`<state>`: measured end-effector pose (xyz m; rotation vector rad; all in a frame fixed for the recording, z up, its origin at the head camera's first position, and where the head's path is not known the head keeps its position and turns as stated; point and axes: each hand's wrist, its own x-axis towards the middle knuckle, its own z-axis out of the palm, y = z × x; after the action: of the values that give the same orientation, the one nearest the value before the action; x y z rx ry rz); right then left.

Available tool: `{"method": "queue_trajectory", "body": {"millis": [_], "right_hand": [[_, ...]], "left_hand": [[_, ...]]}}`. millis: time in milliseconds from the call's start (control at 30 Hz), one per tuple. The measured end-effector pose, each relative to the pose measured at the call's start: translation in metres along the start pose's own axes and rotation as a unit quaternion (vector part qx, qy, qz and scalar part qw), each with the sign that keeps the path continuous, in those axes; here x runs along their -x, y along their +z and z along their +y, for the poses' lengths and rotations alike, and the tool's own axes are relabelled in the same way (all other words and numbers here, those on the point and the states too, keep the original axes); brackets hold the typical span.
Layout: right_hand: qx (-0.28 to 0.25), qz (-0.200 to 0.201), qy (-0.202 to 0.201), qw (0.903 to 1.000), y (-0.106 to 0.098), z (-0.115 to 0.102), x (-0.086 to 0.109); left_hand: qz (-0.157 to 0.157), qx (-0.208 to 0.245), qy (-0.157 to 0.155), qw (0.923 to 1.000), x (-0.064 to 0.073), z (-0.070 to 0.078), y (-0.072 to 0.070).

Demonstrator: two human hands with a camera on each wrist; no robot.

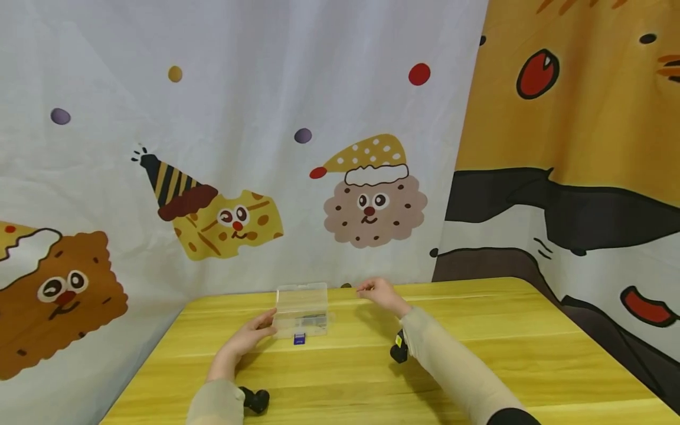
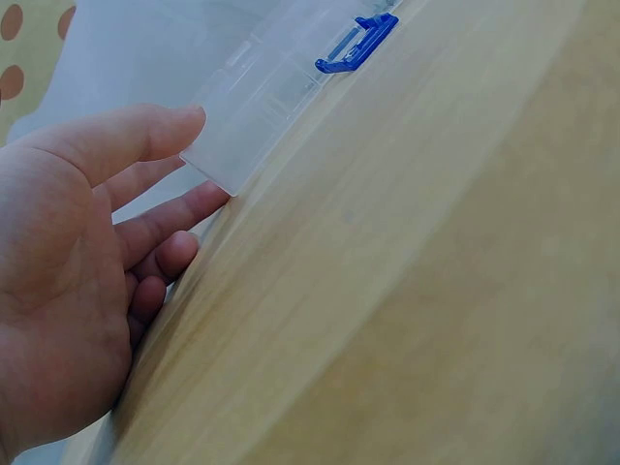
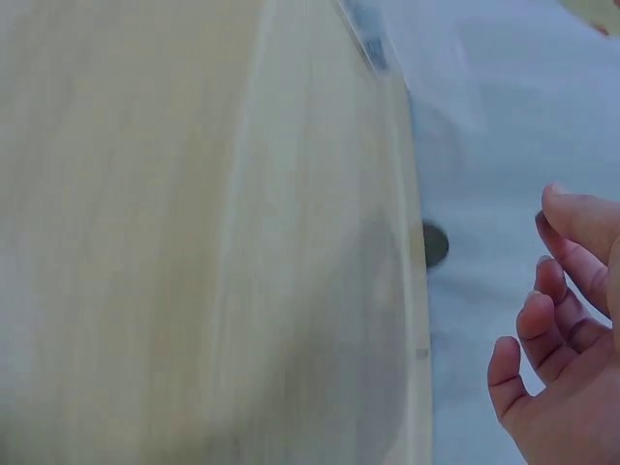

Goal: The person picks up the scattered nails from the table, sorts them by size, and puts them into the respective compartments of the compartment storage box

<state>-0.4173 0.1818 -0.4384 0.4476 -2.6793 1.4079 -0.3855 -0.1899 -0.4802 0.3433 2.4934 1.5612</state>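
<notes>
A clear plastic box (image 1: 301,326) stands on the table with its lid (image 1: 302,297) raised at the back. On its front edge is a blue latch (image 2: 358,44), and thin dark items (image 1: 316,319) show inside. My left hand (image 1: 248,336) holds the box's left side, thumb at the wall and fingers around the corner. My right hand (image 1: 383,296) hovers right of the box, near the table's far edge. In the right wrist view its thumb and index fingertips (image 3: 554,203) meet and the other fingers curl loosely. I cannot tell whether something tiny is between them.
The wooden table (image 1: 329,383) ends at the back against a cloth (image 1: 239,88) printed with cartoon biscuits. On each wrist sits a black camera mount, the left one (image 1: 257,401) low over the table and the right one (image 1: 399,348) under the sleeve.
</notes>
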Motion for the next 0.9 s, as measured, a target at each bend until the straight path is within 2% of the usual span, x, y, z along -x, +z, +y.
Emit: {"method": "queue_trajectory", "body": {"millis": [167,400,733,900], "right_hand": [[-0.018,0.038,0.033,0.9986,-0.009,0.016,-0.001],[-0.023,0.060,0.054,0.9965,-0.010,0.036,-0.004],[-0.009,0.105,0.093,0.9901,-0.006,0.058,-0.011],[0.011,0.107,0.102,0.9889,-0.005,0.058,-0.012]], "left_hand": [[0.007,-0.001,0.000,1.0000,0.003,0.000,-0.001],[0.008,-0.003,0.001,1.0000,0.003,0.001,-0.002],[0.004,0.013,0.005,0.9999,0.004,0.001,0.001],[0.009,0.015,0.000,0.9998,0.004,0.002,0.002]]}}
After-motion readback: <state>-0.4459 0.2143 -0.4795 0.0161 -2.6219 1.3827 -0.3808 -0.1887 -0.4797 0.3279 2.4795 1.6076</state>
